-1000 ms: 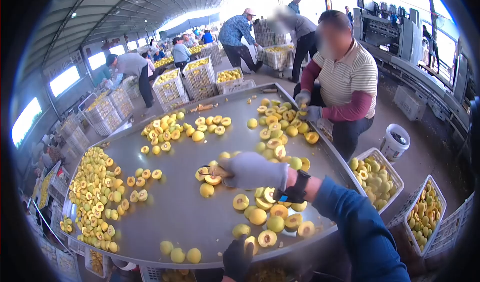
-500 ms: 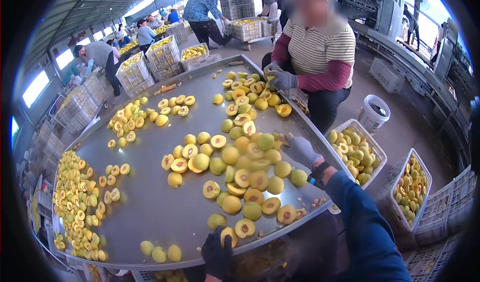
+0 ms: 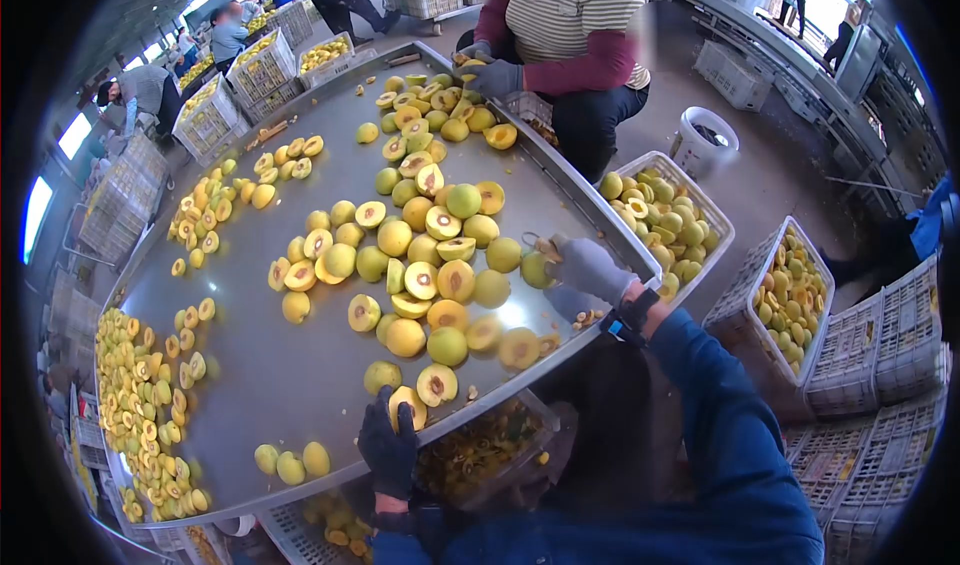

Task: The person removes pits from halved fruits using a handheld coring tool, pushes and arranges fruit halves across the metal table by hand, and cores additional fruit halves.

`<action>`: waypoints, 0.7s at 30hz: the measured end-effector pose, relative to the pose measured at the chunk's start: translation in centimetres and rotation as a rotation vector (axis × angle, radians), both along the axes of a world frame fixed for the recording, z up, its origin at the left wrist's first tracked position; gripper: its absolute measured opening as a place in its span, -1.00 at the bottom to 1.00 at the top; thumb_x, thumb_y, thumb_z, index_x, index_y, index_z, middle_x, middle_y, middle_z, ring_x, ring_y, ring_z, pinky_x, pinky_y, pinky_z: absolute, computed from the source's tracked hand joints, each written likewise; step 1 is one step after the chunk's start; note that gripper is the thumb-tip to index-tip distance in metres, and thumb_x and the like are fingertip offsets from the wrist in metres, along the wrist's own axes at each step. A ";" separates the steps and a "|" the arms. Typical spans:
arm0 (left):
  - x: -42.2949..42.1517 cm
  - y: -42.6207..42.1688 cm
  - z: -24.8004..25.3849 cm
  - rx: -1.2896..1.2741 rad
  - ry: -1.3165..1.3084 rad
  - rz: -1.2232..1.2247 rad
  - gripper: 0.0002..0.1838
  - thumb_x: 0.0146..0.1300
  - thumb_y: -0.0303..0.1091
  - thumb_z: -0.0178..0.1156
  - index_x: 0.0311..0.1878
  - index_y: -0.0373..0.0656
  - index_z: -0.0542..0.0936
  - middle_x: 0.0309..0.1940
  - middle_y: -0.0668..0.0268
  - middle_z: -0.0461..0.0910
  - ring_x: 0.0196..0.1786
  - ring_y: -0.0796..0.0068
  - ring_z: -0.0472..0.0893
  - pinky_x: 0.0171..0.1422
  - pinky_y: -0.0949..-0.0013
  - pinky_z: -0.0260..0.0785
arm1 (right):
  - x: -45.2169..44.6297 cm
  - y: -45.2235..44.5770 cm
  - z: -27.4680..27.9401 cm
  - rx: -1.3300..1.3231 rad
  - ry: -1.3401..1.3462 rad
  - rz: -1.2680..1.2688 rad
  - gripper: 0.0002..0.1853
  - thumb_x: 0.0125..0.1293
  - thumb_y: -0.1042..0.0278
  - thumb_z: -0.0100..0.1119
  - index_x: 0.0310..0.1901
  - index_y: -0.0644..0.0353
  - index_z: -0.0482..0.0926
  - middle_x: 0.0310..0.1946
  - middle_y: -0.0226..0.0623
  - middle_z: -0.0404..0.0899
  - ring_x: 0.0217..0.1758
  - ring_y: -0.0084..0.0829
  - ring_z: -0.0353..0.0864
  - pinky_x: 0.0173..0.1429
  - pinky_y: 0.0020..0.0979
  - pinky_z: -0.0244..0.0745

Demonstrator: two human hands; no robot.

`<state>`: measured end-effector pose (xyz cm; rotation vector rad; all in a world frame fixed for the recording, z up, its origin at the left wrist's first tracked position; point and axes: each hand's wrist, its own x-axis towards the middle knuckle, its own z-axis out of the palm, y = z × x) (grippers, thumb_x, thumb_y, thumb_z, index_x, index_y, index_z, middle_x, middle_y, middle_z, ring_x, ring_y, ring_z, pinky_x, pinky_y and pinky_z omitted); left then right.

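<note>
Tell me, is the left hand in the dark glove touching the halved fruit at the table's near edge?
Touching. The head view shows the left hand with its fingers against the halved fruit, partly covering it.

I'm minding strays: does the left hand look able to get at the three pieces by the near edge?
Probably yes: only bare tabletop lies between the left hand and the three pieces, though it holds a cut half.

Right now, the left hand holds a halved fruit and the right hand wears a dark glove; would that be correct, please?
Not quite: the head view shows the right hand in a light grey glove, not a dark one. The left hand does hold a halved fruit.
</note>
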<state>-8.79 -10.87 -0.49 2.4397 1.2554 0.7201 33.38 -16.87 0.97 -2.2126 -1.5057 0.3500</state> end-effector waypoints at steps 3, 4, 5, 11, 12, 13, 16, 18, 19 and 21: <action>-0.4 0.1 -0.6 0.026 -0.024 0.002 -0.60 0.38 -0.20 0.18 0.18 -0.22 0.54 -0.11 0.01 0.63 -0.09 -0.02 0.64 0.00 0.07 0.49 | -0.9 -0.7 0.1 -0.013 -0.030 0.077 -0.64 0.22 0.13 0.26 -0.06 0.16 0.49 -0.38 0.04 0.64 -0.26 0.09 0.66 -0.16 0.00 0.51; -0.3 0.1 -0.5 0.018 -0.006 0.015 -0.61 0.38 -0.20 0.18 0.17 -0.22 0.54 -0.11 0.02 0.64 -0.09 -0.02 0.64 0.00 0.07 0.49 | -1.1 -0.7 -0.3 -0.023 -0.027 0.087 -0.64 0.22 0.14 0.26 -0.05 0.16 0.49 -0.38 0.04 0.64 -0.26 0.09 0.66 -0.16 0.00 0.51; -0.3 -0.2 -0.4 0.008 0.009 0.026 -0.61 0.38 -0.21 0.18 0.17 -0.22 0.55 -0.11 0.02 0.64 -0.09 -0.02 0.65 0.00 0.07 0.49 | -1.1 -0.4 -0.5 -0.036 -0.025 0.095 -0.63 0.22 0.14 0.26 -0.04 0.15 0.48 -0.38 0.04 0.64 -0.26 0.09 0.66 -0.16 0.00 0.51; -0.3 -0.2 -1.0 -0.122 -0.164 0.062 -0.60 0.33 -0.22 0.24 0.14 -0.25 0.58 -0.03 -0.04 0.63 0.02 -0.07 0.63 0.14 0.08 0.47 | 0.9 4.7 11.0 0.356 -0.052 -0.038 -0.63 0.19 0.25 0.25 0.00 0.16 0.45 -0.41 0.08 0.63 -0.31 0.12 0.64 -0.23 0.01 0.50; -0.3 -0.2 -0.7 -0.106 -0.135 0.053 -0.60 0.34 -0.23 0.20 0.14 -0.28 0.57 -0.05 -0.06 0.63 0.00 -0.08 0.63 0.12 0.07 0.47 | 1.5 5.9 13.4 0.523 -0.100 -0.035 -0.59 0.19 0.24 0.29 0.02 0.16 0.42 -0.45 0.09 0.62 -0.34 0.11 0.65 -0.28 0.02 0.49; 0.2 -0.1 -0.6 -0.076 -0.104 0.040 -0.60 0.35 -0.23 0.19 0.14 -0.29 0.57 -0.06 -0.06 0.63 -0.01 -0.09 0.63 0.11 0.06 0.47 | 0.7 5.6 17.3 0.739 -0.104 -0.042 -0.57 0.21 0.25 0.30 0.06 0.16 0.41 -0.48 0.08 0.61 -0.38 0.10 0.65 -0.33 0.02 0.49; -0.2 -0.1 -0.8 -0.011 -0.052 0.038 -0.60 0.36 -0.21 0.14 0.14 -0.28 0.57 -0.10 -0.07 0.63 -0.05 -0.11 0.62 0.06 0.04 0.46 | -1.0 6.5 22.5 1.114 0.057 -0.001 -0.68 0.25 0.29 0.25 0.01 0.13 0.46 -0.56 0.03 0.57 -0.45 0.08 0.64 -0.41 -0.07 0.50; -0.1 -0.4 -0.7 -0.011 -0.042 0.046 -0.60 0.36 -0.21 0.14 0.14 -0.26 0.57 -0.10 -0.06 0.63 -0.06 -0.11 0.62 0.06 0.04 0.46 | -0.4 8.4 20.3 0.934 -0.036 0.033 -0.71 0.25 0.30 0.23 -0.03 0.13 0.48 -0.56 0.02 0.57 -0.44 0.09 0.64 -0.39 -0.07 0.51; -0.2 -0.3 -0.4 0.002 -0.038 0.045 -0.60 0.36 -0.20 0.15 0.14 -0.26 0.57 -0.10 -0.06 0.63 -0.06 -0.11 0.62 0.05 0.04 0.46 | 0.3 9.4 16.8 0.724 -0.242 0.049 -0.73 0.24 0.31 0.22 -0.05 0.13 0.48 -0.54 0.02 0.58 -0.43 0.09 0.64 -0.37 -0.07 0.52; -0.4 -0.2 -0.9 0.084 -0.052 0.024 -0.60 0.33 -0.20 0.18 0.13 -0.24 0.58 -0.13 -0.01 0.63 -0.10 -0.09 0.63 0.02 0.04 0.47 | -3.0 5.9 13.3 0.628 0.002 0.169 -0.80 0.25 0.32 0.17 -0.14 0.16 0.47 -0.46 0.07 0.60 -0.37 0.04 0.66 -0.30 -0.07 0.53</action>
